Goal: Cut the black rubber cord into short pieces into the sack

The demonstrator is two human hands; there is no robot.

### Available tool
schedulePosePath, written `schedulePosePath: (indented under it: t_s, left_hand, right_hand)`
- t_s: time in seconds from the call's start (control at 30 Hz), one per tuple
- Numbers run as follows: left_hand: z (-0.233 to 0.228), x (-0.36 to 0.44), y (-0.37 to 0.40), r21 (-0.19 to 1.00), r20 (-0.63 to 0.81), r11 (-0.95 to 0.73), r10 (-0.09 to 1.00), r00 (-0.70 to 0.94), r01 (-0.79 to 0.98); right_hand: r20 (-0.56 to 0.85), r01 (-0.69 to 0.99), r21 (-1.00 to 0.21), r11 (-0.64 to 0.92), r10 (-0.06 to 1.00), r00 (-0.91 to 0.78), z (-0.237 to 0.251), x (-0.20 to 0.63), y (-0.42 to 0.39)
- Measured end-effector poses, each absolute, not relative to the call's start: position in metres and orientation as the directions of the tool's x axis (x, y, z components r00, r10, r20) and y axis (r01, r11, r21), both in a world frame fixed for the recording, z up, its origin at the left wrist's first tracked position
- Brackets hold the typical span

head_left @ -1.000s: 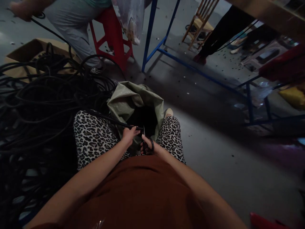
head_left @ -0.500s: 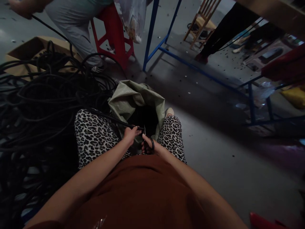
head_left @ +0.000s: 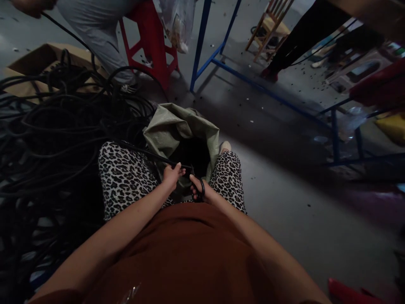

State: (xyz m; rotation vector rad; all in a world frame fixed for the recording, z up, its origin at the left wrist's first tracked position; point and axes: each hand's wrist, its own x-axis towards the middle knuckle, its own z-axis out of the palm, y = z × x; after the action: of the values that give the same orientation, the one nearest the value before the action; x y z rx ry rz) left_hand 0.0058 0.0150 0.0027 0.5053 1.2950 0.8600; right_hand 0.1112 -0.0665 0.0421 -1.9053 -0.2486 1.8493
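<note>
My left hand [head_left: 173, 174] is closed around a long black rubber strip [head_left: 150, 155], whose end points right over the sack. In my right hand [head_left: 200, 188] is a pair of black-handled scissors [head_left: 198, 194], blades upward near the strip's end. Whether the blades touch the strip I cannot tell. Below both hands, between my knees, stands an open greenish woven sack [head_left: 161, 131] with its rim folded outward. Its inside is too dark to make out. The strip runs back over my left knee to a large tangled heap of black strips [head_left: 63, 126].
Behind the heap is a cardboard box [head_left: 22, 86]. A co-worker in grey trousers [head_left: 101, 38] sits by a red plastic stool [head_left: 152, 50], a hand [head_left: 31, 6] on another strip. A blue metal table frame [head_left: 247, 78] and wooden chair [head_left: 268, 29] stand ahead. Small scraps dot the floor.
My left hand has shifted slightly left and up along the strip. My right hand with the scissors has moved a little right, widening the gap between the hands.
</note>
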Motion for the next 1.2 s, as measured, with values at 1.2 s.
schedulePosePath:
  t_s: [1.2]
  left_hand:
    - [-0.002,0.005,0.019,0.747,-0.633,0.620,0.773,0.025,-0.240]
  right_hand:
    - [-0.904,-0.144,-0.420,-0.896,0.428,-0.024,0.030,0.113,-0.071]
